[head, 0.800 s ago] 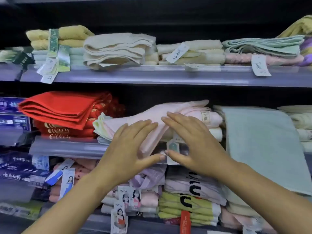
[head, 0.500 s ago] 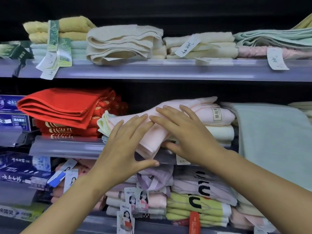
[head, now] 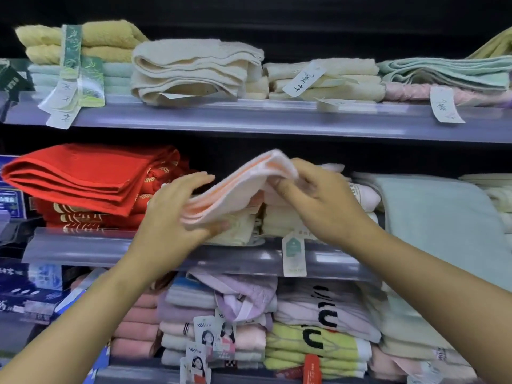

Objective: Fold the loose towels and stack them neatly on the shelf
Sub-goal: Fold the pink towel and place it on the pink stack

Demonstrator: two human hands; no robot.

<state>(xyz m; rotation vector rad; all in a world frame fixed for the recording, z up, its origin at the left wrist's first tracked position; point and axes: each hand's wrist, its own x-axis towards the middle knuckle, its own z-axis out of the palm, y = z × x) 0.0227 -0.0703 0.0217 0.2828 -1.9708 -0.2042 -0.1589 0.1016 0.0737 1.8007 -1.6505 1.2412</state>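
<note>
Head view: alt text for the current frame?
Both hands hold a folded pale pink towel over the middle shelf: left hand at its lower end, right hand lifting the upper end. Red towels sit left.

- The left hand [head: 171, 217] was raised at the middle shelf, fingers spread flat on top and thumb under, pinching a folded pink towel [head: 235, 187].
- The right hand [head: 318, 198] gripped its other, raised end, fingers curled.
- Both forearms were bare and stretched forward.
</note>
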